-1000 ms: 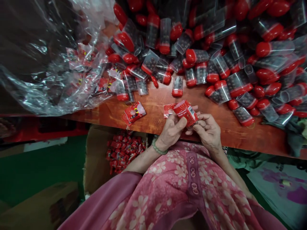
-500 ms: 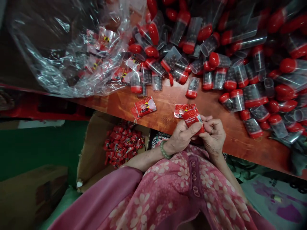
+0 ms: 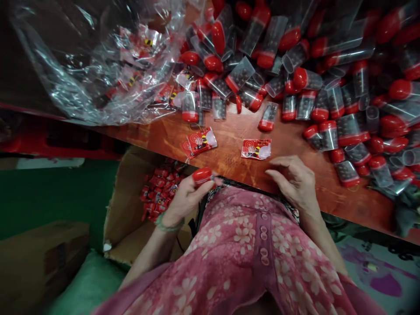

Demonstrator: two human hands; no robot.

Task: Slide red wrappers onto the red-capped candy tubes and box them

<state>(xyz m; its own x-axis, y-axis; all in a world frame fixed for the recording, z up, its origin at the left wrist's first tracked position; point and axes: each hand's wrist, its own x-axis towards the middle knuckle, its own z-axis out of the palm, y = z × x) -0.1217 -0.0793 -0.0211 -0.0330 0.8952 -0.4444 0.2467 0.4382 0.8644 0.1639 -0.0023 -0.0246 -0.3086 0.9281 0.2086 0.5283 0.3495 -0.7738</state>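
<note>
My left hand [image 3: 183, 199], with a green bead bracelet at the wrist, is closed on a small glossy red packet [image 3: 202, 175]. It is off the table's front edge, beside an open cardboard box [image 3: 120, 197] that holds many similar red packets [image 3: 159, 190]. My right hand [image 3: 295, 179] holds nothing; its thumb and fingers are apart over the table edge. Closest to it lies a flat red printed card [image 3: 256, 149] with a yellow-and-black figure. A few more red printed cards [image 3: 201, 141] overlap further left on the wooden table [image 3: 229, 131].
Clear tubes with red ends and dark beads [image 3: 348, 173] pile up across the back and right of the table. A clear plastic bag [image 3: 98, 109] with more printed cards stands at the back left. Another carton [image 3: 42, 262] is at the lower left.
My hands have come apart. The left hand has moved left with the red packet towards the box, and the right hand has let go and opened. The card on the table is now fully uncovered.
</note>
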